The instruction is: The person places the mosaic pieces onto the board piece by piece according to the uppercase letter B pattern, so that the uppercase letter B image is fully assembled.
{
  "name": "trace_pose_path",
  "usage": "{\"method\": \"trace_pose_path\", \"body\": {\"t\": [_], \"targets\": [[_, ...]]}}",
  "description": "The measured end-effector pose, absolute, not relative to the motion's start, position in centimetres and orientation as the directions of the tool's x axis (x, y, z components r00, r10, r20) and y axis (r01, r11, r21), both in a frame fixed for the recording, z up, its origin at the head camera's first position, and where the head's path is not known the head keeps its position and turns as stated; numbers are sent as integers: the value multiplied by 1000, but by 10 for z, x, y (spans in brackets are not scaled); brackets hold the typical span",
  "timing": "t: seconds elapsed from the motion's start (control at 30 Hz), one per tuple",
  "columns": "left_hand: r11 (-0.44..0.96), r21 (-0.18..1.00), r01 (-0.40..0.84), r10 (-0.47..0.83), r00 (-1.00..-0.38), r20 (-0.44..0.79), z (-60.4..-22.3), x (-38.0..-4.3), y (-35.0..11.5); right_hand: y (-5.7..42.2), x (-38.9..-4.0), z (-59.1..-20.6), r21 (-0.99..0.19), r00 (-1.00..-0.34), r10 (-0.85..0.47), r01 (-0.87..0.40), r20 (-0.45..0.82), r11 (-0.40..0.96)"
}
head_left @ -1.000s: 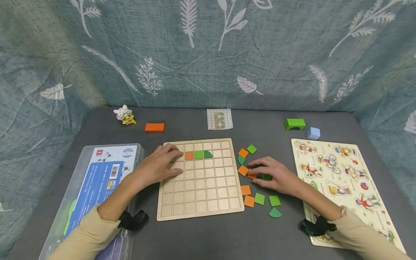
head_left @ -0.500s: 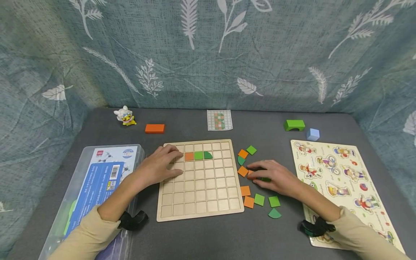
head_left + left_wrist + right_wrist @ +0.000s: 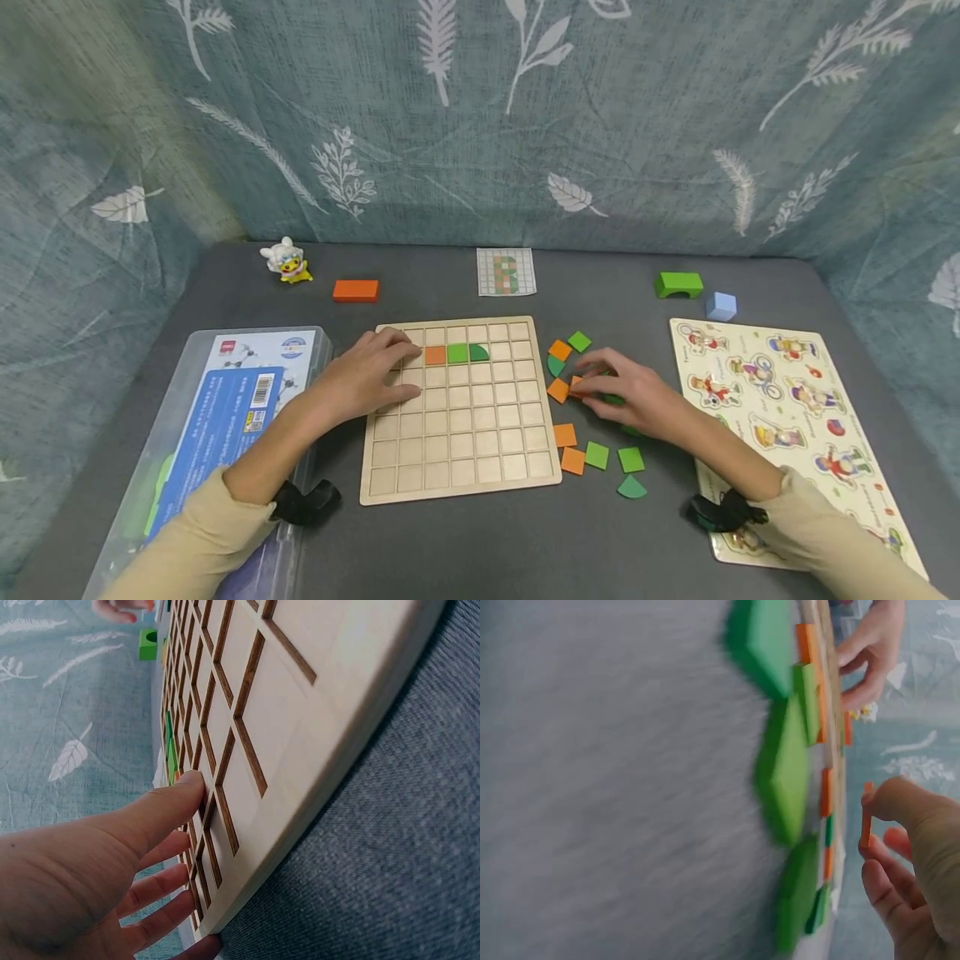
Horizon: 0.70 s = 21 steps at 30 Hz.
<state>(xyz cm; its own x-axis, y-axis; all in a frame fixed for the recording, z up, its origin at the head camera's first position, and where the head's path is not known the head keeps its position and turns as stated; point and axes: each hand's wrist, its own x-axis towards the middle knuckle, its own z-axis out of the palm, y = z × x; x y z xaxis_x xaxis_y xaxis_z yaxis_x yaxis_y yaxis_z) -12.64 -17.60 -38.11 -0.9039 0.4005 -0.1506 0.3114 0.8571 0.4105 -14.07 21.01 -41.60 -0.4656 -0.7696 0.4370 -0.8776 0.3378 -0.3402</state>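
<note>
My left hand [image 3: 367, 375] rests on the left edge of the wooden grid board [image 3: 461, 421], fingers relaxed, thumb lying on the cells in the left wrist view. An orange square tile [image 3: 435, 356], a green square tile [image 3: 457, 354] and a dark green quarter-round tile [image 3: 478, 352] sit side by side in an upper row. Right of the board, my right hand [image 3: 633, 400] pinches another orange square tile [image 3: 867, 817] between thumb and fingers, held above the table. Loose green square tiles [image 3: 597, 455] and orange square tiles [image 3: 565, 435] lie around it, some partly hidden under the hand.
A small pattern card [image 3: 506, 272] lies behind the board. On the left stands a clear plastic case [image 3: 191, 354]; on the right lies a picture puzzle board [image 3: 780, 400]. An orange block [image 3: 356, 291], a toy figure [image 3: 287, 261], a green arch block [image 3: 678, 285] and a blue cube [image 3: 722, 307] stand farther back.
My right hand has taken an orange tile between thumb and fingers and raised it slightly off the table. My left hand stays where it was on the board.
</note>
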Motion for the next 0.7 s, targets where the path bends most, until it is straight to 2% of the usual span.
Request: {"method": "trace_pose_path", "body": {"t": [0.1, 0.53, 0.7], "targets": [[860, 408, 308, 396, -906, -152, -380, -127, -176, 200, -145, -410, -337, -450, -769, -886, 455, 319], [859, 413, 302, 396, -903, -165, -381, -128, -176, 124, -170, -401, -242, -300, -885, -944, 355, 223], [860, 411, 302, 395, -904, -163, -382, -127, -177, 106, -180, -407, -214, -218, -912, -965, 347, 150]]}}
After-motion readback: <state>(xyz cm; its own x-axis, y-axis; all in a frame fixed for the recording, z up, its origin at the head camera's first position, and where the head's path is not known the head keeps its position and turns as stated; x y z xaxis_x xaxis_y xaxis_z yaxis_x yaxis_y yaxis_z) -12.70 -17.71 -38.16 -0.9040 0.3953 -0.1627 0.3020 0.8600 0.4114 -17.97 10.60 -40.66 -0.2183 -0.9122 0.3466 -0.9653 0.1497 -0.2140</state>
